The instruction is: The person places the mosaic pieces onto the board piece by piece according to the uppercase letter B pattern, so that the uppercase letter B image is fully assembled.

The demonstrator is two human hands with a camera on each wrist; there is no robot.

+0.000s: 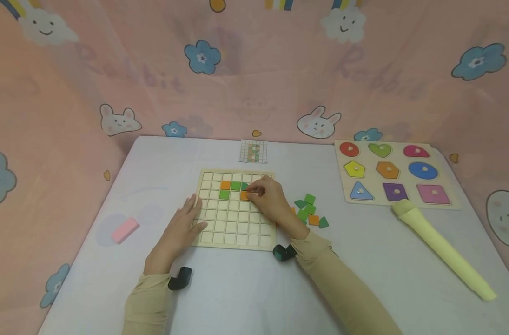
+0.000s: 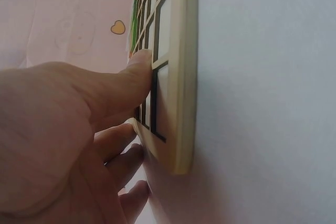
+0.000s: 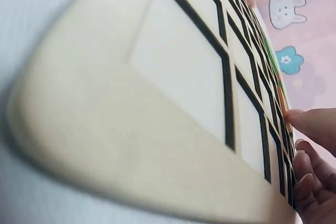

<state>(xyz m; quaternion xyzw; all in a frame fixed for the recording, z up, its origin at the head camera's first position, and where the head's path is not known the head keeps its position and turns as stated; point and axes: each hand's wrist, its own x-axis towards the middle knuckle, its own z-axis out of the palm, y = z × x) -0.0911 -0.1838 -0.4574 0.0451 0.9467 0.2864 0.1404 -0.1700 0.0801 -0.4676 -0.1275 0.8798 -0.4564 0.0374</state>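
Note:
A wooden grid board (image 1: 237, 248) lies on the table, with orange and green tiles in its upper rows. My left hand (image 1: 179, 230) rests along its left edge, fingers extended; in the left wrist view the thumb (image 2: 118, 90) lies over the face of the board. Over the upper right cells is my right hand (image 1: 271, 197), its index fingertip at a dark green piece (image 1: 244, 186) and its thumb beside an orange tile (image 1: 244, 196). The right wrist view shows the thumb (image 3: 312, 121) against the orange and the other fingers bent; whether it pinches a piece I cannot tell.
Loose green and orange pieces (image 1: 310, 209) lie right of the board. A pattern card (image 1: 253, 151) is behind it. A shape puzzle (image 1: 405, 202) and a pale yellow stick (image 1: 451, 256) lie at the right, a pink block (image 1: 125, 230) at the left.

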